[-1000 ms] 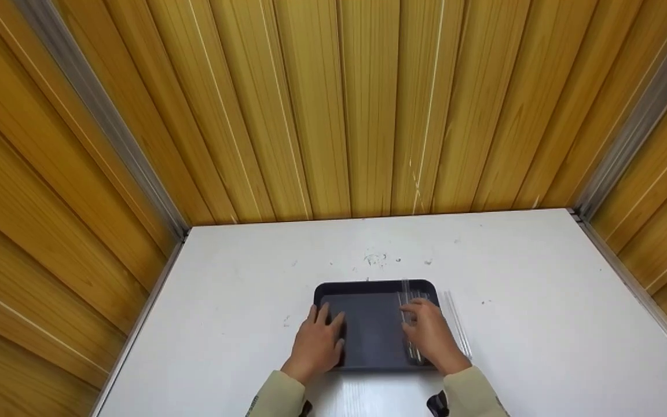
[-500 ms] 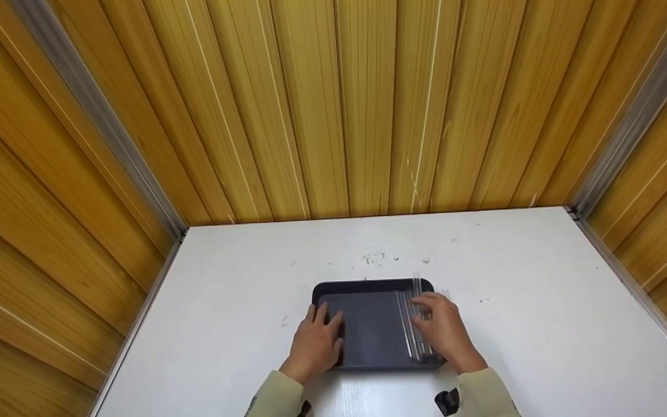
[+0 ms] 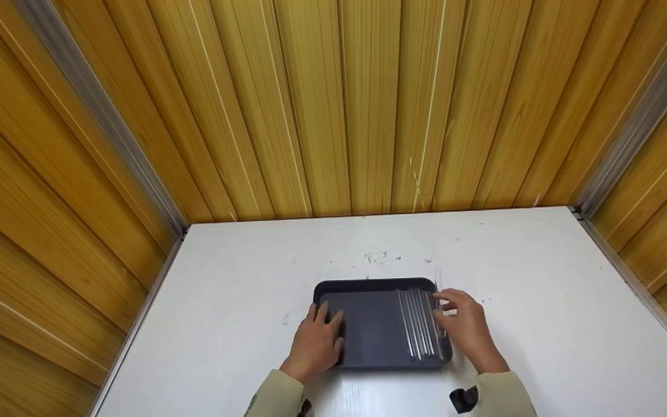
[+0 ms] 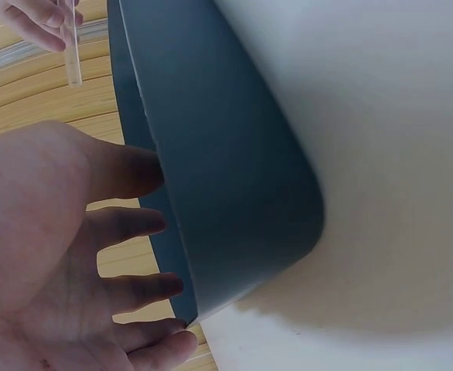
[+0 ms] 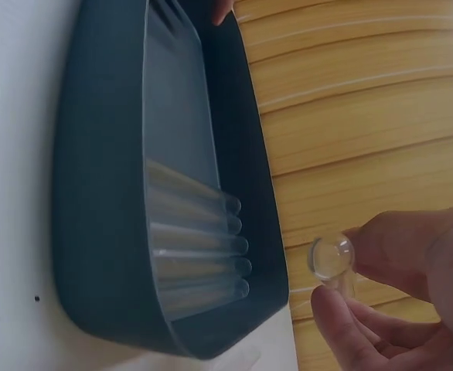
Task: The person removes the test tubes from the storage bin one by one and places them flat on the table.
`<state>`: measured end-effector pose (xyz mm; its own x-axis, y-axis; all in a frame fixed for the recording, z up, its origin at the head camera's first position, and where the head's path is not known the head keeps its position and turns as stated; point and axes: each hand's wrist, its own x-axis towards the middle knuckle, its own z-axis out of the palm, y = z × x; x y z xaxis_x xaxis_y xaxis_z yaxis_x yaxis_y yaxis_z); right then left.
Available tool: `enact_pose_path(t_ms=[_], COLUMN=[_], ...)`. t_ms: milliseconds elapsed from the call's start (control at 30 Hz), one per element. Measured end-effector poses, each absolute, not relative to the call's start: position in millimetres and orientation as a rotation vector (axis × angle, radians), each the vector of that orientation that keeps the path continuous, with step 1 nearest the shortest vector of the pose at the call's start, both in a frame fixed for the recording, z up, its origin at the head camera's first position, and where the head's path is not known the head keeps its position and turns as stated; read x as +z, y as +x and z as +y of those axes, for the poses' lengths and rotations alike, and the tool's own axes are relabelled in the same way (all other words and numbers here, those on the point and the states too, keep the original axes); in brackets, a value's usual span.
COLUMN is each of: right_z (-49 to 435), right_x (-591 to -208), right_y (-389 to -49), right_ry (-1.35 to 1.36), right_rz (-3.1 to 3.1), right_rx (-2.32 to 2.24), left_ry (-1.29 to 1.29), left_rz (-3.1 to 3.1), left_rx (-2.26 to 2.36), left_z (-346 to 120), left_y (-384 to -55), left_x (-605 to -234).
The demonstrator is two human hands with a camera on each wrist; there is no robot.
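Note:
A dark blue-grey rectangular tray (image 3: pixel 368 333) lies on the white table. My left hand (image 3: pixel 314 343) rests over its left side, fingers spread; in the left wrist view those fingertips reach the tray's rim. Several clear test tubes (image 3: pixel 419 324) lie side by side along the tray's right part, rounded ends showing in the right wrist view. Between thumb and fingers, my right hand (image 3: pixel 468 325) pinches another clear test tube (image 5: pixel 332 259) at the tray's right edge. This tube's round end faces the right wrist camera, and part of its length is hidden by the fingers.
The white tabletop (image 3: pixel 252 289) carries dark scuff marks (image 3: pixel 376 256) behind the tray. Yellow wood-patterned panels (image 3: pixel 368 116) wall in the back and both sides, with metal rails (image 3: pixel 107 127) at the corners.
My right hand has moved right with the pinched test tube, from over the tubes to the tray's right edge, uncovering the row of tubes. The left hand stays put.

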<state>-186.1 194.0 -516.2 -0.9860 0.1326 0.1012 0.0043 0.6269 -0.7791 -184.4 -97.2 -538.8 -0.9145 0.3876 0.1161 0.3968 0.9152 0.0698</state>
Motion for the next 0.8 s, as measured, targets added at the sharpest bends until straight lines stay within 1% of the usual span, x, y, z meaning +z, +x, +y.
enact_pose_path(t_ms=[800], right_z=[225], right_x=[-537], right_y=[-181], right_ry=[-0.156], right_rz=[-2.754], right_rx=[1.254], left_ry=[-0.605], left_rz=[-3.008], left_rx=[-0.14], left_z=[-97], left_y=[-183], left_x=[-539])
